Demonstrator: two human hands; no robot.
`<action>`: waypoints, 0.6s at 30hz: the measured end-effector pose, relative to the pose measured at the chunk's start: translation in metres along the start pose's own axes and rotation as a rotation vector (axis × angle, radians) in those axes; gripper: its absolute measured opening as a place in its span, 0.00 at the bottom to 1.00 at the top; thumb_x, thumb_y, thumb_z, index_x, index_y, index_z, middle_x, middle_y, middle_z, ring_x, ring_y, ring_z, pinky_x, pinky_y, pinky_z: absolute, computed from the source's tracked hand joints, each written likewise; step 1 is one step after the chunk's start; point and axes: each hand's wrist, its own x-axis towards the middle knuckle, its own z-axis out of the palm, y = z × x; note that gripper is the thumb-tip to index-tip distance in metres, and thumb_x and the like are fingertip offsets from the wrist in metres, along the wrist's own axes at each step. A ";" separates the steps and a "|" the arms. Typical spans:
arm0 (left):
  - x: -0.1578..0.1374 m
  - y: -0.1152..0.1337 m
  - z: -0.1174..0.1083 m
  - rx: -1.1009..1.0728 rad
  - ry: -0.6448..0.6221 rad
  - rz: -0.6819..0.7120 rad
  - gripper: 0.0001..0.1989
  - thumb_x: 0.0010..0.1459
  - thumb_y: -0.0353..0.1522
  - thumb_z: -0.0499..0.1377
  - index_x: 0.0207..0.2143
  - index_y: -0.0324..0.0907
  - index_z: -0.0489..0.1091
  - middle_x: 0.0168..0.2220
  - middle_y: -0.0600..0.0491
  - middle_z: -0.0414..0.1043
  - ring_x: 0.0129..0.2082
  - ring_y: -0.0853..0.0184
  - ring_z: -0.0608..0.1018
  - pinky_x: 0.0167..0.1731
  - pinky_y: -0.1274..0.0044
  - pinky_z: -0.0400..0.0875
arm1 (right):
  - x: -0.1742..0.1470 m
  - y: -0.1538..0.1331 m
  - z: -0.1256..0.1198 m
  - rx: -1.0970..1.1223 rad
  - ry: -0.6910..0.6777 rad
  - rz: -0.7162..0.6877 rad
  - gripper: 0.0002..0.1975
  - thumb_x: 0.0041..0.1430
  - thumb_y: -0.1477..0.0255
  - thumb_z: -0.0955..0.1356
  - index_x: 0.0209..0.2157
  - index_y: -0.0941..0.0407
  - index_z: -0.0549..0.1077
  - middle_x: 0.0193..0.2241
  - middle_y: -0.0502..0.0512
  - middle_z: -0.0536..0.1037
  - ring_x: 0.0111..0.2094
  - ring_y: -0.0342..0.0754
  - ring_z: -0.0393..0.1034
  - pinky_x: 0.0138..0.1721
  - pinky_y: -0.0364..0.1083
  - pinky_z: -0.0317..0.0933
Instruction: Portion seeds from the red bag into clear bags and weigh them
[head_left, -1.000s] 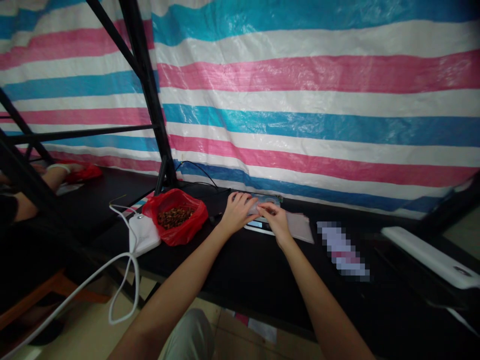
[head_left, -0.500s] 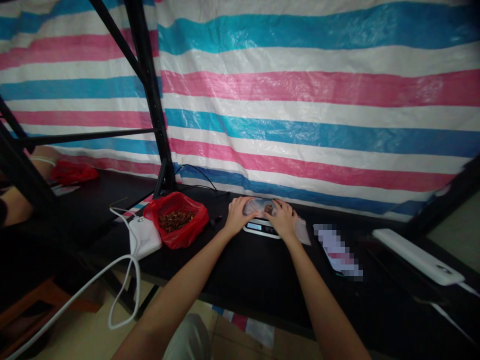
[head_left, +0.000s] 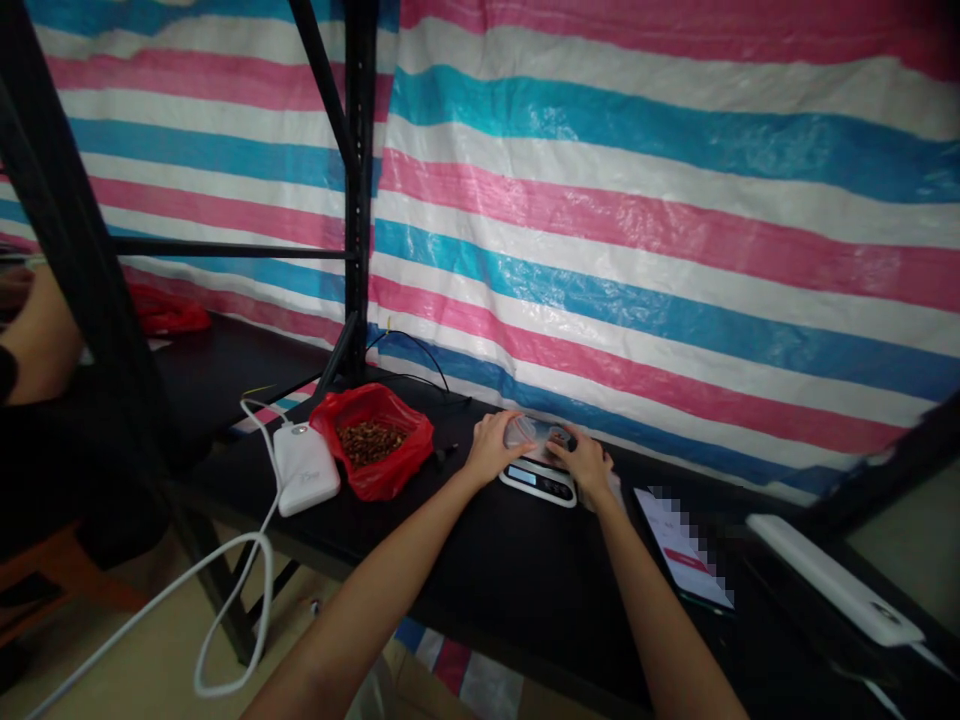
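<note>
A small white digital scale [head_left: 538, 484] with a lit display lies on the black table. Over its left rear side, my left hand [head_left: 493, 446] grips a clear round plastic cup [head_left: 520, 432], fingers curled round its edge. At the right rear, my right hand [head_left: 588, 462] is closed on a small clear container [head_left: 558, 438] with brown bits in it. Whether either vessel rests on the scale's plate I cannot tell. To the left, a red plastic bag [head_left: 409, 462] stands open, holding many brown pellet-like pieces [head_left: 370, 441].
A white power bank [head_left: 306, 468] with a white cable sits beside the red bag. On the right lie a phone [head_left: 686, 550] and a long white power bank [head_left: 836, 580]. Striped sheeting [head_left: 645, 260] hangs behind. Another person's arm [head_left: 46, 340] shows at far left.
The view has shifted, so the table things appear farther right and slightly lower. My hands have moved slightly apart, and the clear cup and the container with brown bits now show separately.
</note>
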 end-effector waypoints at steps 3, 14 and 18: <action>0.001 -0.003 0.001 -0.007 0.002 0.016 0.27 0.47 0.47 0.59 0.47 0.46 0.62 0.46 0.54 0.68 0.47 0.63 0.67 0.48 0.71 0.55 | 0.007 -0.003 -0.001 0.097 -0.051 -0.052 0.17 0.46 0.60 0.67 0.39 0.50 0.73 0.39 0.55 0.76 0.45 0.58 0.66 0.48 0.65 0.48; 0.001 0.003 0.001 -0.030 -0.026 0.040 0.27 0.46 0.50 0.58 0.46 0.46 0.62 0.41 0.55 0.69 0.44 0.65 0.69 0.52 0.70 0.51 | 0.023 -0.049 -0.073 -0.001 -0.279 -0.633 0.19 0.49 0.67 0.67 0.45 0.51 0.70 0.41 0.52 0.75 0.35 0.48 0.71 0.38 0.47 0.62; -0.001 0.007 0.003 -0.001 -0.061 0.055 0.27 0.46 0.51 0.57 0.45 0.46 0.63 0.40 0.55 0.69 0.42 0.65 0.69 0.52 0.70 0.52 | 0.013 -0.068 -0.090 -0.298 -0.293 -0.730 0.19 0.52 0.66 0.66 0.47 0.47 0.68 0.41 0.50 0.75 0.38 0.48 0.70 0.38 0.47 0.58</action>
